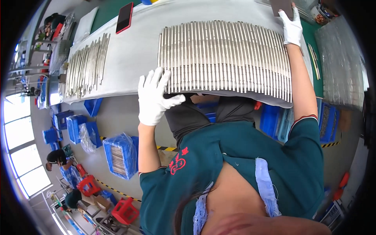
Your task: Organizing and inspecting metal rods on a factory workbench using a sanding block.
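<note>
White gloves cover both of my hands. My left hand (153, 98) has its fingers spread, at the near left corner of a wide set of metal rods (225, 58). Its fingertips are close to the leftmost rods; whether they touch cannot be made out. These silvery rods lie side by side in neat rows on a white-covered table (133, 58). Beyond their far right corner, my right hand (293, 29) grips a dark brown flat block (281, 7), partly cut off by the picture's edge. A smaller, uneven group of thin rods (88, 64) lies at the table's left.
A red-edged phone (124, 18) lies at the table's far side. Clear plastic wrapping (338, 62) stands at the right. Blue bins (270, 119) are below the table's edge, and a plastic-wrapped blue crate of rods (119, 156) stands on the floor. Other people work at the lower left.
</note>
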Demonstrator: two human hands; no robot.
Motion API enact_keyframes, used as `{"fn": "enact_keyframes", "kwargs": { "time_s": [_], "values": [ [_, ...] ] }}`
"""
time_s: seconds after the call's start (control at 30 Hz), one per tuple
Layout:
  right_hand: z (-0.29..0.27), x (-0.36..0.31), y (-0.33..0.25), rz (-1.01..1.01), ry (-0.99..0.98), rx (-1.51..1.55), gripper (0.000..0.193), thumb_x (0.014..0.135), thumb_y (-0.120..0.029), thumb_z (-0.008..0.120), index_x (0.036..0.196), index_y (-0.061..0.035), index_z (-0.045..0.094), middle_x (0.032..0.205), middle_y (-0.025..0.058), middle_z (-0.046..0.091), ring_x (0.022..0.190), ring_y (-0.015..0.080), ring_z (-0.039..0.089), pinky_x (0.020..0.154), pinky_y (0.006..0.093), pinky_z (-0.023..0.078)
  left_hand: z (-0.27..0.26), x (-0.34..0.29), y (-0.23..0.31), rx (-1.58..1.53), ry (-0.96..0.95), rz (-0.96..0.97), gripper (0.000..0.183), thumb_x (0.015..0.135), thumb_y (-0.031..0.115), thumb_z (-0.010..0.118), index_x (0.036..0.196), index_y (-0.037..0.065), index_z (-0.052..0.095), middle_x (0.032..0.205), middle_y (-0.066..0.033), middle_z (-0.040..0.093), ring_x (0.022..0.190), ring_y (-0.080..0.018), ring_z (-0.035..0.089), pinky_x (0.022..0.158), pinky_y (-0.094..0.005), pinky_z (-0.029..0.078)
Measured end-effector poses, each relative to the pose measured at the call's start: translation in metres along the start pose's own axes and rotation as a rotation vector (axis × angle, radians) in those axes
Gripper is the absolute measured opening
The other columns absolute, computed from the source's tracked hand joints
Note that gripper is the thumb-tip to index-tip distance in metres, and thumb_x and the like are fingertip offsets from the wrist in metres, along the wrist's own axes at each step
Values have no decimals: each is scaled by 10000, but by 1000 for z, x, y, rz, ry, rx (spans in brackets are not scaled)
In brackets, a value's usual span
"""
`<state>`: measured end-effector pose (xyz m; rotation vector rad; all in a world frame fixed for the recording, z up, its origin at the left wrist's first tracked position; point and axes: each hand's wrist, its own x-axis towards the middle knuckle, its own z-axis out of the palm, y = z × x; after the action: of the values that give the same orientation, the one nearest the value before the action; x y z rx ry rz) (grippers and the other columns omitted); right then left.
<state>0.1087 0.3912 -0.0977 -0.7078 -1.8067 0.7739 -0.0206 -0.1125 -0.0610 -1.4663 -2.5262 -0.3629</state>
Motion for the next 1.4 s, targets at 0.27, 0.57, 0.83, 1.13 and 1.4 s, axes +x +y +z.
{"fn": "enact_keyframes", "kwargs": {
  "time_s": [0.27, 0.57, 0.83, 1.13, 1.4],
  "values": [
    [-5, -1, -10, 13, 38, -81, 690, 849, -367, 763, 1451, -147, 507, 1358, 124, 602, 1184, 187, 588, 1000, 286, 436, 9, 27, -7, 20, 82, 153, 944, 599, 749, 671, 1204, 26, 640, 1237, -217, 606, 1103, -408, 573, 990, -513, 391],
    [-4, 0, -12, 29, 19, -33, 686, 852, -364, 762, 1451, -145, 507, 1354, 139, 599, 1159, 171, 586, 980, 282, 444, 6, 29, 19, 73, 23, 75, 975, 607, 814, 631, 1302, 130, 623, 1319, -188, 588, 1195, -444, 532, 1071, -610, 304],
    [-5, -3, -12, 71, 17, -66, 681, 853, -369, 759, 1449, -157, 509, 1346, 144, 605, 1178, 190, 588, 987, 294, 444, 5, 25, 44, 1, -44, 94, 906, 702, 736, 621, 1327, 80, 588, 1330, -221, 559, 1245, -417, 494, 1083, -598, 304],
    [0, -3, -21, 74, 13, -53, 667, 857, -330, 762, 1447, -153, 508, 1316, 137, 623, 1146, 178, 598, 973, 283, 451, 16, 51, 68, -158, 18, 280, 864, 720, 637, 664, 1314, 18, 563, 1295, -241, 537, 1192, -422, 490, 1043, -522, 363],
    [1, -7, -34, 116, 3, 36, 660, 852, -277, 770, 1444, -147, 511, 1244, 124, 660, 1090, 160, 626, 930, 276, 482, -8, 22, 50, -125, -12, 159, 861, 733, 670, 643, 1311, 35, 576, 1286, -218, 565, 1182, -417, 521, 1075, -569, 318]
  ]
}}
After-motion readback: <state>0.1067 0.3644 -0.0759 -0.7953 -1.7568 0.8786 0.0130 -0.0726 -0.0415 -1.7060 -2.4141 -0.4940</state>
